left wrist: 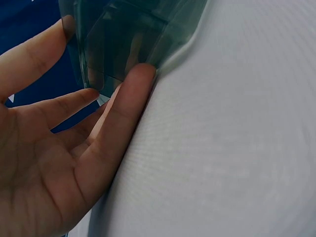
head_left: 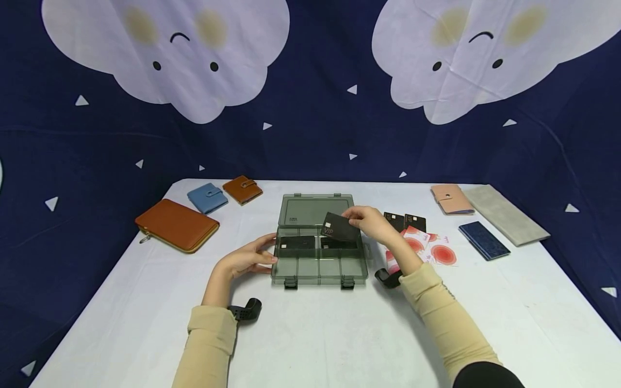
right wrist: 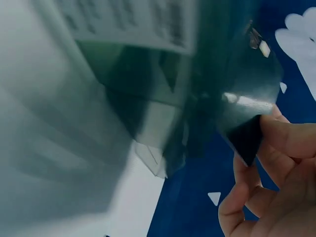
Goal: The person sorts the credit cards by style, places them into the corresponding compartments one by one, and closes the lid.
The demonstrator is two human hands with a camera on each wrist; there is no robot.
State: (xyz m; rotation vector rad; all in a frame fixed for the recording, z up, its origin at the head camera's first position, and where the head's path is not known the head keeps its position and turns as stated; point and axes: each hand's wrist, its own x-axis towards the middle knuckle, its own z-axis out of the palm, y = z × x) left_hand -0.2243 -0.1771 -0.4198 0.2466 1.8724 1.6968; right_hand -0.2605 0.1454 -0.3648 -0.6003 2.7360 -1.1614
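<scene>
Beige sleeves (head_left: 208,337) cross the desk (head_left: 310,334); the left hand (head_left: 246,258), fingers (left wrist: 129,98) extended, touches the green plastic box (head_left: 317,280). The right hand (head_left: 372,223) pinches a black card (head_left: 338,228) over it — that forearm (head_left: 404,249) partly hiding red-patterned cards (head_left: 443,254). Wallets (head_left: 207,198) lie farther off.

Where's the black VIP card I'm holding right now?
In the head view, the black VIP card is just right of centre, pinched in the right grip over the right side of the tinted divided box.
</scene>
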